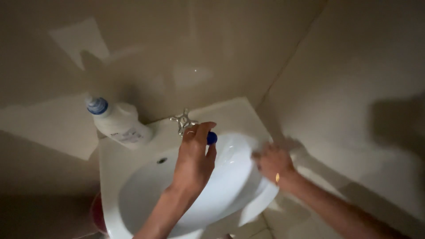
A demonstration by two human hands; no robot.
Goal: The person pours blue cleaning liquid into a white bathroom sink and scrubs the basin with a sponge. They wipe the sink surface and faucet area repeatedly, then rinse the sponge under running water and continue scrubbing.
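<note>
My left hand [195,159] reaches over a white wash basin [133,186] and is closed around a small blue object [212,138], just below the metal cross-handle tap [184,121]. My right hand [272,161] is blurred at the basin's right rim; it seems to press a pale cloth or tissue [265,144] against the rim, though the blur leaves this uncertain. A ring shows on my left hand and a gold bracelet on my right wrist.
A white plastic bottle with a blue cap [116,121] stands on the basin's back left corner. Beige tiled walls meet in a corner behind the basin. Something red [96,212] sits low to the left of the basin.
</note>
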